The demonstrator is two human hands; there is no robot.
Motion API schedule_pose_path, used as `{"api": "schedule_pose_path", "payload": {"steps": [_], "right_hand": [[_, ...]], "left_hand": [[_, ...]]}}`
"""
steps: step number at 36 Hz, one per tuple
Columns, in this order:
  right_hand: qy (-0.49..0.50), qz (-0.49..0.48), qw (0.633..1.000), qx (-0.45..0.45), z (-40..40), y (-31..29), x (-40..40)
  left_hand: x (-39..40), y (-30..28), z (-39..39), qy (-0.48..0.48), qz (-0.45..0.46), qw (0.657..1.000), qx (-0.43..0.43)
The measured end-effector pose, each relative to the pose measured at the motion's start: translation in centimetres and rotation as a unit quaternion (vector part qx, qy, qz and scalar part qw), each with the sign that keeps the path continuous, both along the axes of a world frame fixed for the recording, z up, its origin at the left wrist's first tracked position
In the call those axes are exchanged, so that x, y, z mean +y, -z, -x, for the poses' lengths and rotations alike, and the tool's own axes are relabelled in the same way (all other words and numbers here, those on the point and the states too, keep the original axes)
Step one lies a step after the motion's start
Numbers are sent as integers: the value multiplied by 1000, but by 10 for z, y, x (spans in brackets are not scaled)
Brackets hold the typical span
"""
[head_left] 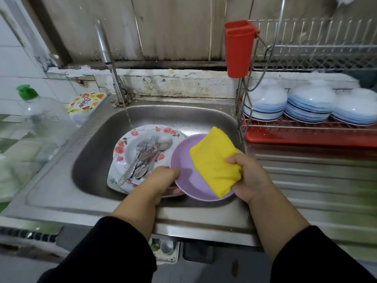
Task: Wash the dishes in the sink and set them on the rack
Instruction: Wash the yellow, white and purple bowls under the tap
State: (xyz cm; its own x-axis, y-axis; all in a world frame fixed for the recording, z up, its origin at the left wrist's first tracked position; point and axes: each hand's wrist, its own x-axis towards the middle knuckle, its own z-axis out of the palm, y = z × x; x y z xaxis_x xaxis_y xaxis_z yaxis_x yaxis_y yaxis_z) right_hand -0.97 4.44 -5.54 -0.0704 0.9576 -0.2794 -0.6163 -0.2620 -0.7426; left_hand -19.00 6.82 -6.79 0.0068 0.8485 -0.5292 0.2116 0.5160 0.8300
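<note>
Both of my hands are engaged over the stainless steel sink basin (95, 152). My left hand (161, 180) grips the near-left rim of a round lilac plastic plate (187, 180), thumb over the top edge and fingers curled beneath it, holding the plate tilted above the right half of the basin. My right hand (251, 176) clasps a folded yellow cloth (214, 162), which lies pressed flat against the plate's inner face and covers most of its right side.

Just left of the lilac plate, a white plate with a red floral border (126, 146) rests in the basin, on top of at least one more plate of similar pattern; how many lie stacked there I cannot tell. A bundle of metal forks and spoons (144, 158) lies across the floral plate. A thin stream of water runs from the metal tap (104, 45) and lands at the far edge of that plate.

To the right of the sink stands a wire dish rack (306, 50) over a red plastic drip tray (306, 139). Three stacks of upturned white bowls with blue bands (310, 103) sit on its lower shelf. A red plastic cutlery holder (238, 48) hangs on the rack's left end.

On the counter to the left stand a clear plastic bottle with a green cap (38, 117) and a tub with a fruit-patterned lid (85, 103).
</note>
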Motion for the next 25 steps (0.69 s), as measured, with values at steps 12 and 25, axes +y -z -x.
{"api": "schedule_pose_path", "payload": {"steps": [12,25], "right_hand": [[24,29,999,13,3,-6,-1],[10,5,1000,-23,1,-20,-4]], "left_hand": [[4,-9,8,-104,-54,962,-248],[6,-15,14,-132,-141,925,-328]]}}
